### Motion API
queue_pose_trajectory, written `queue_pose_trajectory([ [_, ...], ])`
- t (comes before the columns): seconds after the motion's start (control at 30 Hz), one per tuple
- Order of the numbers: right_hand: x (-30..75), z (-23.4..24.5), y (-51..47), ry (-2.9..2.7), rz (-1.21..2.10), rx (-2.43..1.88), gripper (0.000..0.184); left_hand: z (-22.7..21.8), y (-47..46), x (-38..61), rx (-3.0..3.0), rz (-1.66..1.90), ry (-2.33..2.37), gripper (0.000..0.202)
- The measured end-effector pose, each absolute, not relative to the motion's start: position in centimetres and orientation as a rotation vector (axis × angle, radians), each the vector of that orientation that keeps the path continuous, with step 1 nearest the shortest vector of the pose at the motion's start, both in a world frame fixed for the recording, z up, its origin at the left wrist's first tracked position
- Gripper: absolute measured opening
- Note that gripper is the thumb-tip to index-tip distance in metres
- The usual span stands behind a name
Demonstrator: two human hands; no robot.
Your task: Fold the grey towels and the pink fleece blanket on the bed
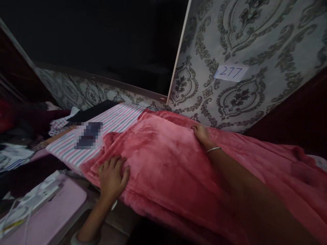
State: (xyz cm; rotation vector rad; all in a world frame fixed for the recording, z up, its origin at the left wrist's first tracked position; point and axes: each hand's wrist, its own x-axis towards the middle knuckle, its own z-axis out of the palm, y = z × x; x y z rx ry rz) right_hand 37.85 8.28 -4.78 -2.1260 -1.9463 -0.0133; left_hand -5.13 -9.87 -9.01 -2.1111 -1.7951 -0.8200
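A plush pink-red blanket lies in folded layers over a surface with a striped cover. On the blanket's near left corner rests my left hand, palm down, its fingers spread over the fabric. My right hand, with a thin bracelet at the wrist, is at the far edge of the upper layer. Its fingers are curled on the fabric there, and the fingertips are partly hidden. More of the blanket stretches off to the right beneath my right forearm.
A pixelated patch covers something on the striped cloth. Behind stand a large dark screen and a patterned wall with a paper marked 277. At lower left are a pink table, a white power strip and piled clothes.
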Motion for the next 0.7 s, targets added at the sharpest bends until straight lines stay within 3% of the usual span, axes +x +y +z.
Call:
queue_pose_trajectory([
  [0.4,37.6,-5.7,6.1,-2.197,0.046,-2.018,0.03,-9.3,-9.5,-5.5,-2.085,-0.796,-1.72,0.039],
  [0.7,38.3,-4.9,8.2,-1.986,0.036,-2.216,0.041,-9.3,-9.4,-5.8,-2.088,-0.789,-1.653,0.039],
])
